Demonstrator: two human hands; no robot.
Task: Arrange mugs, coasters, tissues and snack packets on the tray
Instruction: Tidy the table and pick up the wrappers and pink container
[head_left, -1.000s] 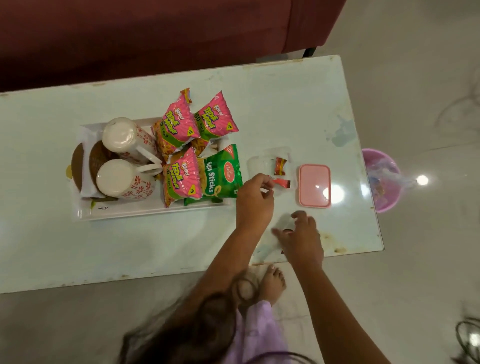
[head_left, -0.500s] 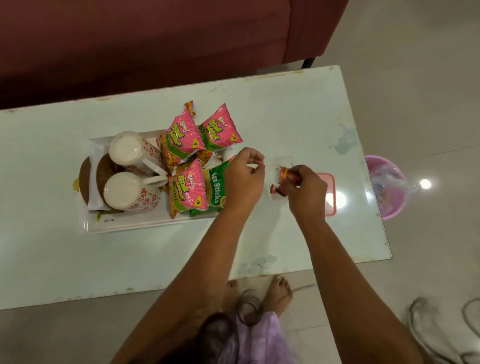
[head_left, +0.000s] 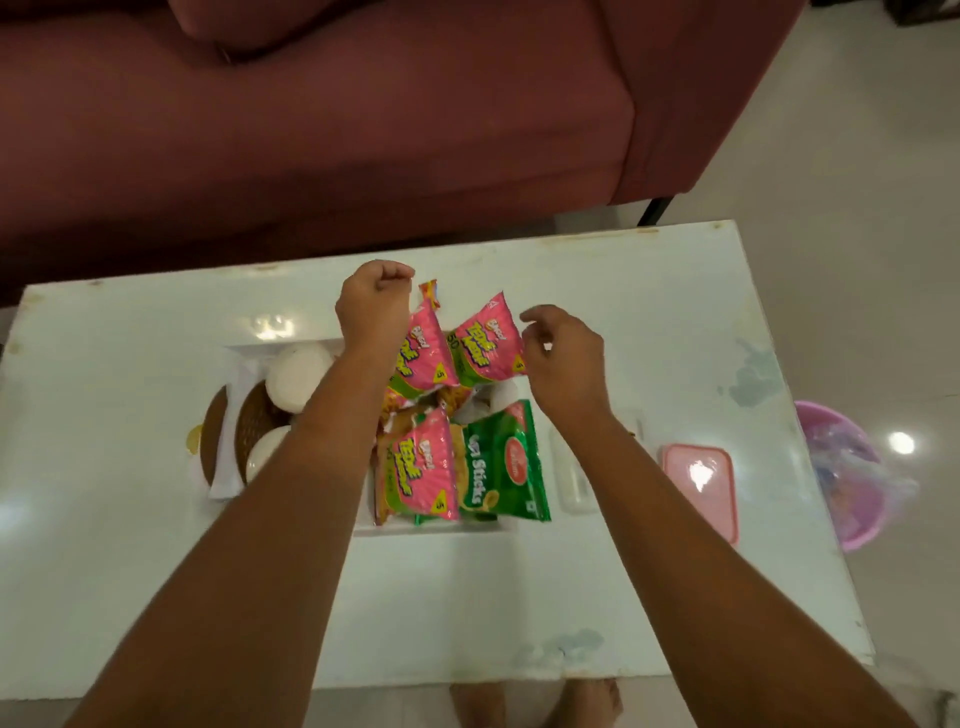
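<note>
Snack packets (head_left: 415, 467) on tray (head_left: 441, 526) | left hand (head_left: 374, 309) fisted, hold unclear | right hand (head_left: 563, 358) loosely open, empty

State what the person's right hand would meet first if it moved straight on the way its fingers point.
Probably the rightmost pink snack packet, just beyond the fingertips of the right hand; depth is unclear.

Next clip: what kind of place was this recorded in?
Most likely a home living room: a maroon upholstered sofa stands right behind a low white glossy-topped coffee table, with a small pink plastic bin on the pale floor beside it.
</note>
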